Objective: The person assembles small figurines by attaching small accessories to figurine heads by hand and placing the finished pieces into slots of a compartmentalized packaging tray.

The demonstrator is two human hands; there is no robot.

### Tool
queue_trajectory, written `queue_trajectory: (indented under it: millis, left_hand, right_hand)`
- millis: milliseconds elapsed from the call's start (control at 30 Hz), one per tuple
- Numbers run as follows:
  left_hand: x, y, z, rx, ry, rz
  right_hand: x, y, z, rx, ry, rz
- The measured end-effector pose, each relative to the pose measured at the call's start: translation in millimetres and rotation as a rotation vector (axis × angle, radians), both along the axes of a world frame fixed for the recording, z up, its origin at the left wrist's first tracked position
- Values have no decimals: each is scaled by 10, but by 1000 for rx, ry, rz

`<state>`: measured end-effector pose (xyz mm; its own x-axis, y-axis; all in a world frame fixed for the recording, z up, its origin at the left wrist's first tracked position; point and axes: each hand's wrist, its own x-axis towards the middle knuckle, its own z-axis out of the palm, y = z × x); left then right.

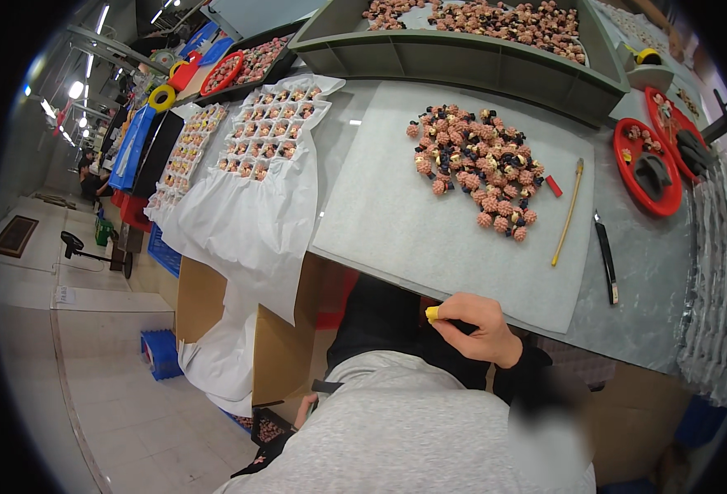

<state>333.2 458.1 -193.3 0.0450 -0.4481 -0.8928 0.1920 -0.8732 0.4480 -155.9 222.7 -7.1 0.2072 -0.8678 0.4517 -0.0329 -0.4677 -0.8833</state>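
Observation:
My right hand [477,327] is held just off the table's front edge, with thumb and index finger curled toward each other. A small yellow piece [432,314] shows at the fingertips; whether it is a finger cover or something pinched, I cannot tell. My left hand [307,408] hangs low at my left side, mostly hidden by my grey top, its fingers out of sight. On the white sheet [372,198] in front of me lies a loose pile of small pink, curly-headed figurine pieces [470,160] with dark and cream parts.
Right of the pile lie a small red piece [554,186], a thin yellow stick [568,214] and a black-handled craft knife [605,255]. Red trays [664,202] stand farther right. White compartment trays [269,132] of figurines are at left; a grey-green crate [462,70] stands behind. An open cardboard box [285,354] is below.

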Motion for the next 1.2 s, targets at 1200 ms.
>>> queue_trajectory:
  millis: [1200]
  left_hand:
    - [-772, -342, 229, -12, -88, -21]
  right_hand:
    - [-45, -16, -11, 112, 5, 55]
